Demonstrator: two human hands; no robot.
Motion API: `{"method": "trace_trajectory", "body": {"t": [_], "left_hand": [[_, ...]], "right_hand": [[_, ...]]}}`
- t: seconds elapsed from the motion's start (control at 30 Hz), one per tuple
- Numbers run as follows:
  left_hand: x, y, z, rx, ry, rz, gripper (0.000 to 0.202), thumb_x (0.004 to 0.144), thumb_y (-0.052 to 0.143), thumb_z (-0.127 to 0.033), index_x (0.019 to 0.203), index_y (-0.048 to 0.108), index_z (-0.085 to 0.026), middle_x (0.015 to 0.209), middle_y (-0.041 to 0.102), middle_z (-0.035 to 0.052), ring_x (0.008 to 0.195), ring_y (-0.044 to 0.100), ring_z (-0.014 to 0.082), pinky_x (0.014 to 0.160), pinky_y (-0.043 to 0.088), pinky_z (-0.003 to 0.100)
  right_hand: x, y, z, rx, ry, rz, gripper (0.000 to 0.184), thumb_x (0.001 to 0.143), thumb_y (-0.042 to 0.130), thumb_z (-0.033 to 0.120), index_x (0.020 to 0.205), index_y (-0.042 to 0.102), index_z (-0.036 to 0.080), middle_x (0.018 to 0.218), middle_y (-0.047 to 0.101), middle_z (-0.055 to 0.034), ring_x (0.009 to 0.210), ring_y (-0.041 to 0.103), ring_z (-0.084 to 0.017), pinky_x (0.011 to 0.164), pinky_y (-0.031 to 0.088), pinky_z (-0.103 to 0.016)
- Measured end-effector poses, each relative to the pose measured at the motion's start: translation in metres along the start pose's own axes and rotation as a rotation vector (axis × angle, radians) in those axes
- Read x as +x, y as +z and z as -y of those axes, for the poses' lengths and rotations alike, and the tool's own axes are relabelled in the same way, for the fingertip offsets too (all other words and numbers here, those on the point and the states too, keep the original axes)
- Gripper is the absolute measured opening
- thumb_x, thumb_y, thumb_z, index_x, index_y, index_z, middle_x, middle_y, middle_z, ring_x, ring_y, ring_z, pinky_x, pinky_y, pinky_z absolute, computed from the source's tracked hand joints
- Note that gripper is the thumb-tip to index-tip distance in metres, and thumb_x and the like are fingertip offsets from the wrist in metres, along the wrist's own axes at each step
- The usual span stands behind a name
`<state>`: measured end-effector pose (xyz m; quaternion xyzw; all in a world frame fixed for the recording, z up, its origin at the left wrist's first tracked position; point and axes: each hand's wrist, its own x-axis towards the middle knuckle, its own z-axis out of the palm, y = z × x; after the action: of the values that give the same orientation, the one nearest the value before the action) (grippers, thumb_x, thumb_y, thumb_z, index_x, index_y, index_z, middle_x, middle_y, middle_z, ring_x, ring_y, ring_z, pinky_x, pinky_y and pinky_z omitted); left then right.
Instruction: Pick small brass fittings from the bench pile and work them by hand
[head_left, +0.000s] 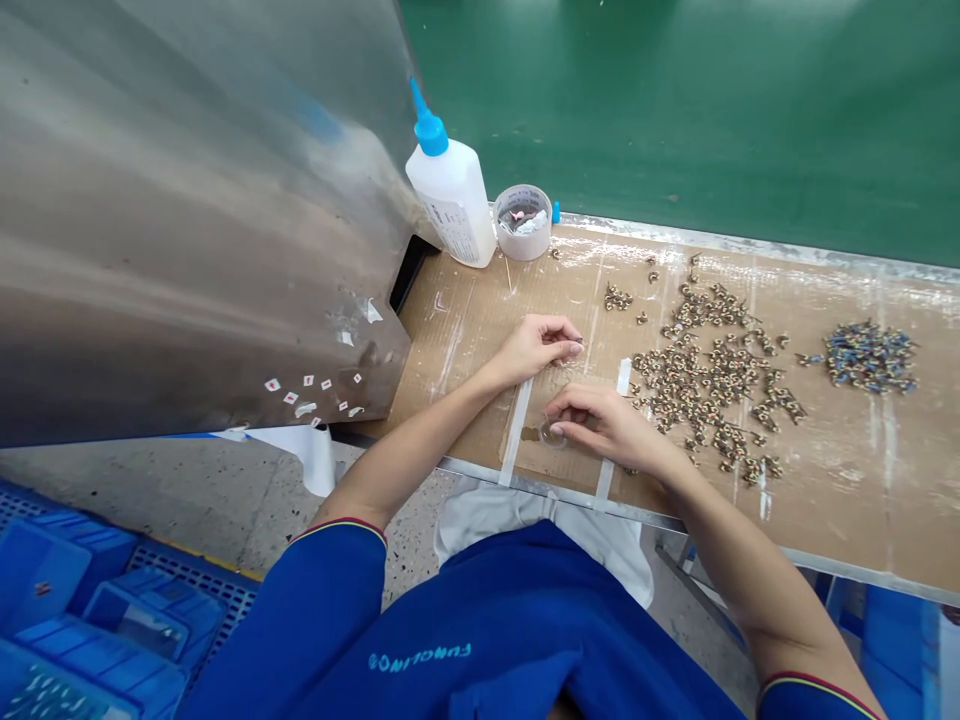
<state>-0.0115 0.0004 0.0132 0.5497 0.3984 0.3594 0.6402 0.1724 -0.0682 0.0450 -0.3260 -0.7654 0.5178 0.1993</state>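
Brass-coloured metal parts (pixel 705 380) lie strewn in a loose heap on the cardboard-topped table (pixel 832 500), spread between its near and far edges, some of them just beside the person's right hand (pixel 604 418). From where I stand, that hand is low over the table's near edge, its fingers curled down at a small clear cup (pixel 553 436); whether they grip it or only touch it, I cannot tell. A damp brown patch (pixel 529 434) shows next to the cup. The left hand (pixel 536 347), a little nearer the far edge, has thumb and fingers pinched together on a tiny dark piece (pixel 578 341), too small to make out. Two white tape strips (pixel 517 432) run in from the near edge, one on each side of the cup. A smaller cluster (pixel 618 297) of parts sits toward the far edge, and a tight pile of blue-and-brass parts (pixel 870 356) lies toward the table's right end. At the far left corner a white bottle (pixel 454 205) with a blue nozzle stands upright beside a tape roll (pixel 523 246) holding scraps. A steel panel (pixel 187 250) rises along the left edge, and a green surface (pixel 675 120) stretches beyond the far one.
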Motion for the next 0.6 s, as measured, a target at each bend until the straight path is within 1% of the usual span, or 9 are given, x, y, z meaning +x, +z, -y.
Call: {"method": "trace_trajectory", "body": {"t": [0.07,0.17,0.23,0.33,0.4,0.47,0.6], "left_hand": [[0.0,0.0,0.001,0.019,0.014,0.0,0.032,0.072,0.082,-0.04,0.077,0.065,-0.013,0.067,0.061,-0.0009,0.059,0.053,0.0084,0.058,0.045,0.023],[0.0,0.001,0.001,0.074,0.036,-0.013,0.028,0.073,0.078,-0.038,0.077,0.065,-0.013,0.068,0.061,-0.0006,0.06,0.052,0.0087,0.059,0.043,0.023],[0.0,0.002,0.001,0.128,0.063,-0.025,0.025,0.075,0.076,-0.035,0.076,0.066,-0.013,0.07,0.063,0.0004,0.064,0.054,0.0097,0.063,0.044,0.024],[0.0,0.003,0.001,0.201,0.094,-0.028,0.02,0.076,0.074,-0.032,0.076,0.067,-0.013,0.072,0.066,0.0011,0.068,0.056,0.0109,0.068,0.046,0.024],[-0.001,0.004,0.001,0.229,0.105,-0.022,0.019,0.077,0.073,-0.031,0.076,0.067,-0.013,0.071,0.066,0.0008,0.068,0.055,0.0107,0.068,0.046,0.024],[-0.001,0.005,0.001,0.245,0.119,-0.022,0.019,0.077,0.072,-0.031,0.076,0.067,-0.013,0.071,0.065,0.0005,0.066,0.055,0.0104,0.067,0.045,0.024],[0.0,0.005,0.001,0.27,0.137,-0.022,0.02,0.078,0.072,-0.032,0.075,0.067,-0.013,0.069,0.065,0.0002,0.066,0.055,0.0103,0.066,0.044,0.024]], "right_hand": [[0.0,0.001,-0.001,0.0,-0.013,0.004,0.018,0.1,0.064,0.036,0.101,0.074,0.022,0.091,0.072,-0.0059,0.076,0.066,-0.018,0.068,0.054,-0.031],[0.001,0.0,-0.004,-0.01,-0.088,-0.016,0.021,0.102,0.06,0.033,0.093,0.074,0.021,0.091,0.073,-0.007,0.08,0.068,-0.019,0.072,0.055,-0.032],[0.0,-0.003,-0.005,-0.021,-0.126,-0.035,0.022,0.103,0.059,0.031,0.091,0.074,0.021,0.091,0.073,-0.0073,0.083,0.069,-0.019,0.075,0.055,-0.033],[0.0,-0.004,-0.005,-0.044,-0.111,-0.064,0.018,0.103,0.061,0.032,0.1,0.074,0.02,0.094,0.074,-0.0074,0.083,0.069,-0.019,0.076,0.056,-0.033],[0.001,-0.002,-0.004,-0.053,-0.103,-0.068,0.02,0.101,0.064,0.034,0.109,0.073,0.019,0.098,0.074,-0.0082,0.086,0.069,-0.019,0.078,0.057,-0.034],[0.004,0.003,-0.003,-0.058,-0.112,-0.053,0.022,0.1,0.067,0.036,0.112,0.073,0.019,0.101,0.074,-0.0087,0.092,0.07,-0.02,0.084,0.057,-0.035],[0.008,0.01,-0.003,-0.04,-0.14,-0.041,0.016,0.101,0.064,0.032,0.101,0.075,0.021,0.099,0.074,-0.0073,0.094,0.07,-0.02,0.086,0.057,-0.035]]}}
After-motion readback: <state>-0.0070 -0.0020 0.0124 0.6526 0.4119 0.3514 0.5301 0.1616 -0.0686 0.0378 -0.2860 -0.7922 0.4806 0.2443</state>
